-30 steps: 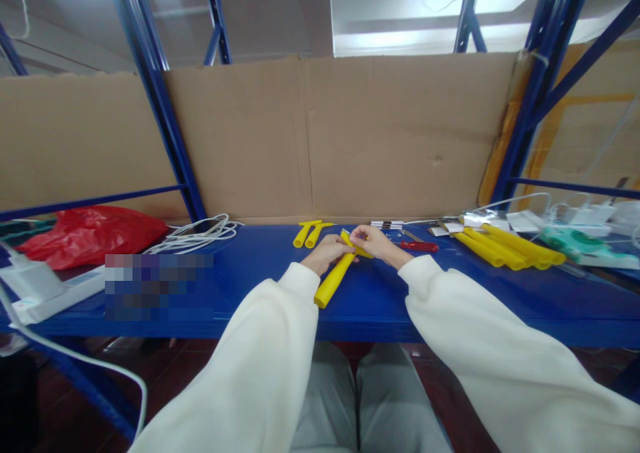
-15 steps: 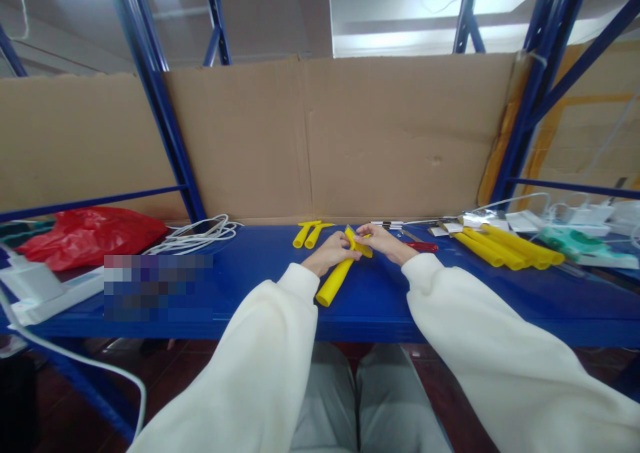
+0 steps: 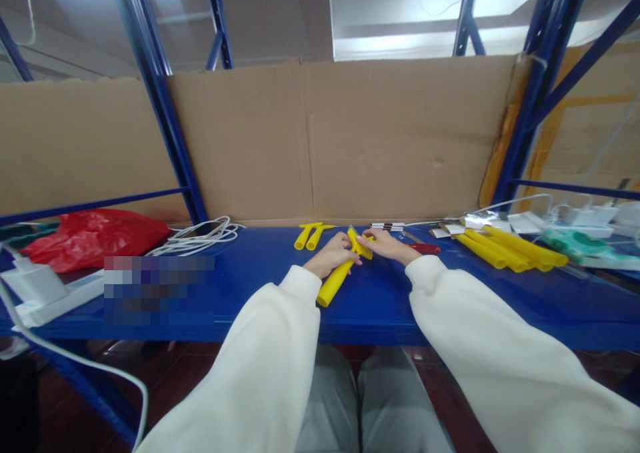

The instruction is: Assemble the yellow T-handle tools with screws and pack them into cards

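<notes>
- Yellow, apparently plastic T-shaped tool with a tubular handle [image 3: 336, 283]: held near the middle of the blue metal workbench [image 3: 260, 266], handle end toward the front edge; contact with surface cannot be told.
- Upper handle grasped by left hand [image 3: 331, 255]; crosspiece pinched by right hand [image 3: 387, 245].
- Judged risk: crosspiece could be twisted from the right fingers if pushed unevenly.
- If released, the handle could be rolled toward the front edge.
- Red-handled tool [image 3: 425, 248] could be nudged by the right wrist.
</notes>
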Available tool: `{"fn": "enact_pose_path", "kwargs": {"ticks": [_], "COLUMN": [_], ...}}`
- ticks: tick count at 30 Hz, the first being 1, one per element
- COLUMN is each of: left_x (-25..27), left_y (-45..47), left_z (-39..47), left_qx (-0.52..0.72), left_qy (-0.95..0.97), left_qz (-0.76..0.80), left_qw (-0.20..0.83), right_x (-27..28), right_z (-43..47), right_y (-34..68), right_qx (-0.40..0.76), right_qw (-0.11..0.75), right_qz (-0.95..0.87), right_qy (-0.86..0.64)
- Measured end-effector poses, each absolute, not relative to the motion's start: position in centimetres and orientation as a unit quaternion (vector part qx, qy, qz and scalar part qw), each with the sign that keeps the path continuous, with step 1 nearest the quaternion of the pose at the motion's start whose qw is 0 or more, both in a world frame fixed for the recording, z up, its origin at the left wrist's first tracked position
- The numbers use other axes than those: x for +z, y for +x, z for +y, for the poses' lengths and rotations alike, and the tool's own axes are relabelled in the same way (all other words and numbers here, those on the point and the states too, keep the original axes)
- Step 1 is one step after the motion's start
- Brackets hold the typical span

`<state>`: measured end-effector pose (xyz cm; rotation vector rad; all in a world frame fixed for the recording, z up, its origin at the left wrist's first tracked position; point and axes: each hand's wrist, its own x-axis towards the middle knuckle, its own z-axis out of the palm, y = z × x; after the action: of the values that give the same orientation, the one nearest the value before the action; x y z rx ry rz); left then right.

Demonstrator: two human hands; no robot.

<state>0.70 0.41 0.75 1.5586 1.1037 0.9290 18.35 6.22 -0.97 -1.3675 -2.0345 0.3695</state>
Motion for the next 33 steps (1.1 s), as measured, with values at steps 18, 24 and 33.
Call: {"fn": "enact_pose_path", "kwargs": {"ticks": [18,24,33], "left_x": [1.0,1.1,0.7], "left_y": [-0.5,-0.5,-0.6], "left_z": [1.2,1.1,1.5], "left_qx": [0.371,0.338,0.333], "left_qy": [0.688,0.701,0.7], "left_qz": [0.612,0.621,0.626], "left_qw": [0.12,0.091,0.084], "right_x": [0.2,-1.0,-1.0], "right_z": [5.5,5.9,5.8], "right_y": [29.2,30.2,29.2], "right_qx": [0.016,0.047,0.031], "right_qw": [0.155,0.175,0.207], "right_qz": [-0.735,-0.757,-0.761], "right_qy": [-0.66,-0.628,-0.614]}}
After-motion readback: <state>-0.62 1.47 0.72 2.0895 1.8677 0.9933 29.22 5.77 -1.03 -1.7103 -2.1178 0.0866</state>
